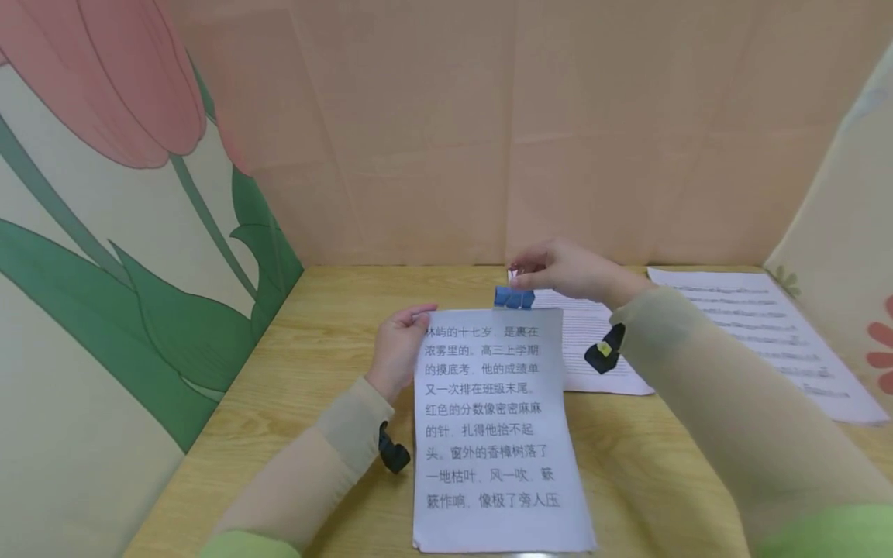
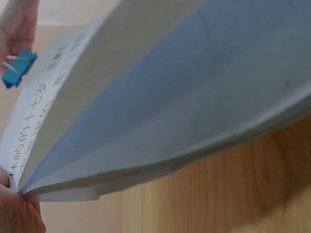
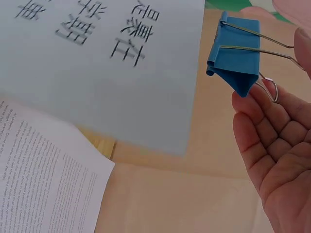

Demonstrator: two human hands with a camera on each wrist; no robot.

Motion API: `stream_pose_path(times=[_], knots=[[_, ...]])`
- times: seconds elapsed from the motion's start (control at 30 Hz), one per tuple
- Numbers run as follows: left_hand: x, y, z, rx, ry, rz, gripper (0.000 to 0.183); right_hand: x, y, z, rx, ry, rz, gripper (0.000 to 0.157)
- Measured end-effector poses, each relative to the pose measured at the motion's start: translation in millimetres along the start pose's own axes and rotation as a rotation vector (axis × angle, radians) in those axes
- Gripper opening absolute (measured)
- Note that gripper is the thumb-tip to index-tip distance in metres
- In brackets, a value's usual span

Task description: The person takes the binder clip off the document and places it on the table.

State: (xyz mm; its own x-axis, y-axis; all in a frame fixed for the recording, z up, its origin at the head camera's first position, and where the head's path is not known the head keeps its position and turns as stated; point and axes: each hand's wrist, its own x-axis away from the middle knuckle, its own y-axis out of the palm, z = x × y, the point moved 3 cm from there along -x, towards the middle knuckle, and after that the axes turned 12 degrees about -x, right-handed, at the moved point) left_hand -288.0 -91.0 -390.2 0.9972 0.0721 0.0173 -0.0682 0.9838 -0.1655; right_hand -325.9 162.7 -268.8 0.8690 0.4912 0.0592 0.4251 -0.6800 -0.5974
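Note:
A blue binder clip (image 1: pixel 514 297) is just above the top edge of a stack of printed paper sheets (image 1: pixel 491 531). My right hand (image 1: pixel 574 273) holds the clip by its wire handles, thumb on one side and fingers on the other. In the right wrist view the clip (image 3: pixel 238 51) stands apart from the paper edge, its mouth facing the sheets. With thumb and fingers, my left hand (image 1: pixel 401 345) pinches the stack's upper left corner. The left wrist view shows the sheets' underside (image 2: pixel 194 97) sloping above the table, slightly fanned.
Behind the stack to the right lies a sheet of small print (image 1: pixel 603 364). Farther right, a page with printed staves (image 1: pixel 760 325) lies on the wooden table (image 1: pixel 314 349). A peach backdrop (image 1: pixel 488 139) closes off the back, and a tulip-patterned panel (image 1: pixel 91 256) the left side.

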Motion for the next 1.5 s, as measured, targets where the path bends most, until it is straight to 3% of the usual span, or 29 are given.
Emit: stream_pose_path(times=[0.43, 0.67, 0.87, 1.1, 1.5], knots=[[-1.8, -46.3, -12.2, -0.056, -0.066, 0.104, 0.023, 0.8, 4.5, 11.5, -0.091, -0.022, -0.002, 0.044], [-4.2, -71.9, -19.6, -0.062, -0.075, 0.127, 0.027, -3.2, 14.1, 23.9, -0.107, -0.064, -0.002, 0.054], [-7.6, -94.4, -28.1, -0.072, -0.104, 0.171, 0.029, -6.1, 23.4, 34.9, -0.132, -0.014, -0.027, 0.066], [-9.8, -121.5, -36.6, -0.117, -0.111, 0.239, 0.031, -11.3, 37.9, 44.6, -0.116, -0.008, -0.057, 0.067], [-24.1, -146.3, -51.7, -0.098, -0.146, 0.337, 0.030, -20.0, 66.1, 51.4, -0.076, 0.027, -0.110, 0.070]])
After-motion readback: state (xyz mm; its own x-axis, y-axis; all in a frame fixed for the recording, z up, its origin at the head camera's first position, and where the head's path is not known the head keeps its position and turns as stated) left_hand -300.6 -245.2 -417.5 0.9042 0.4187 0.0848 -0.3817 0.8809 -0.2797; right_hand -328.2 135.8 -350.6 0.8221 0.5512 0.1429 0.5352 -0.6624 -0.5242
